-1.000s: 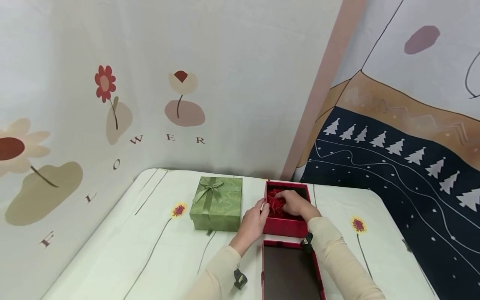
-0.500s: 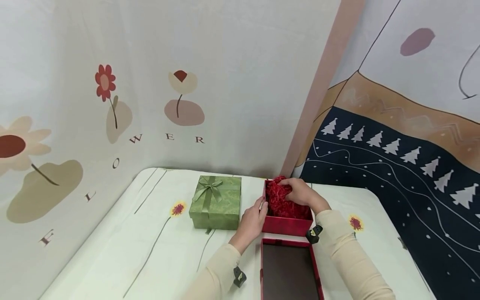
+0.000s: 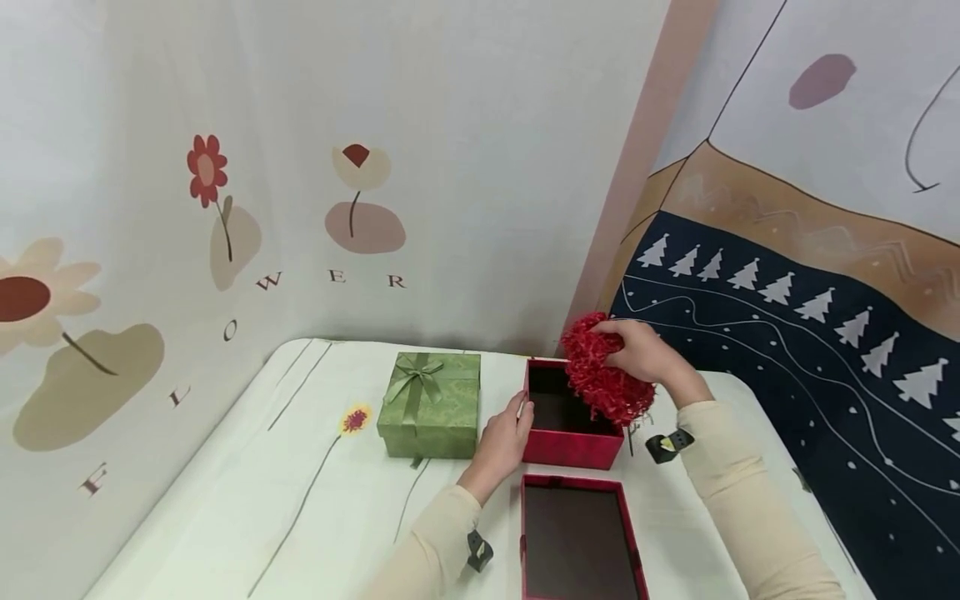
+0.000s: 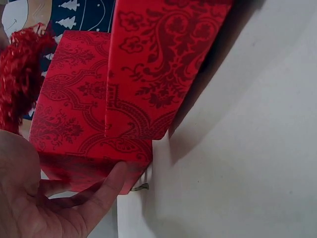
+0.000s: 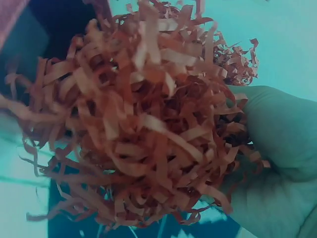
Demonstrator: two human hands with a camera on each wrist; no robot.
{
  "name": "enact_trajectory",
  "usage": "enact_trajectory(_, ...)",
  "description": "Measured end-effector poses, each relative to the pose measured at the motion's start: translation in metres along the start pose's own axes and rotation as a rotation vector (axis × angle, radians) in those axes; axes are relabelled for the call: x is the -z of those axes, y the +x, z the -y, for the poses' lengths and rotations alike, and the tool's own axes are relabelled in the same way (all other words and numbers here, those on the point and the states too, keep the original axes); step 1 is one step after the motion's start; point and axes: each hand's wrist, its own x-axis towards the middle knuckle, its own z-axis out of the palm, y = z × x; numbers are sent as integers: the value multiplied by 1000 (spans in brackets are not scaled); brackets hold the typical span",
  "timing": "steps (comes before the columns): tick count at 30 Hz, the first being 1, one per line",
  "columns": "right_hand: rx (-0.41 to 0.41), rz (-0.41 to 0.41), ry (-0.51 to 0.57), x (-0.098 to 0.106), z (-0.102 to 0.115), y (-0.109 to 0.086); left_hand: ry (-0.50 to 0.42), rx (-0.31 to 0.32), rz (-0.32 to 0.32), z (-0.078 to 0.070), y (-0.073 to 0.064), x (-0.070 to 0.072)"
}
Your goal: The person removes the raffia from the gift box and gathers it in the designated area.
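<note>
My right hand grips a fluffy bunch of red shredded paper above the right side of a red box. In the right wrist view the crinkled strips hide most of the fingers. The box is without its lid, and its dark inside shows. My left hand rests at the box's left wall, and in the left wrist view its straight fingers touch the patterned red side. The red lid lies dark inside up, in front of the box.
A green gift box with a ribbon bow stands left of the red box. A white cloth with printed flowers covers the table. Printed fabric walls rise behind and at the right.
My right hand has pulled the shredded paper up out of the red box and carried it to the right. My left hand has stayed at the box's left wall.
</note>
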Motion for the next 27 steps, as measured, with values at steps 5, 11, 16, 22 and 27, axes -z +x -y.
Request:
enact_trajectory(5, -49, -35, -12, 23, -18, -22, 0, 5, 10, 1, -4, -5)
enact_trajectory(11, -140, -58, -80, 29, -49, -39, 26, -14, -15, 2, 0, -1)
enact_trajectory(16, -203, -15, -107, 14, -75, -49, 10, 17, 9, 1, 0, 2)
enact_trajectory(22, -262, 36, -127, -6, -100, -57, 13, 35, 21, 0, -1, 2)
enact_trajectory(27, -297, 69, -125, -15, -112, -60, 13, 30, 17, 0, -1, 2)
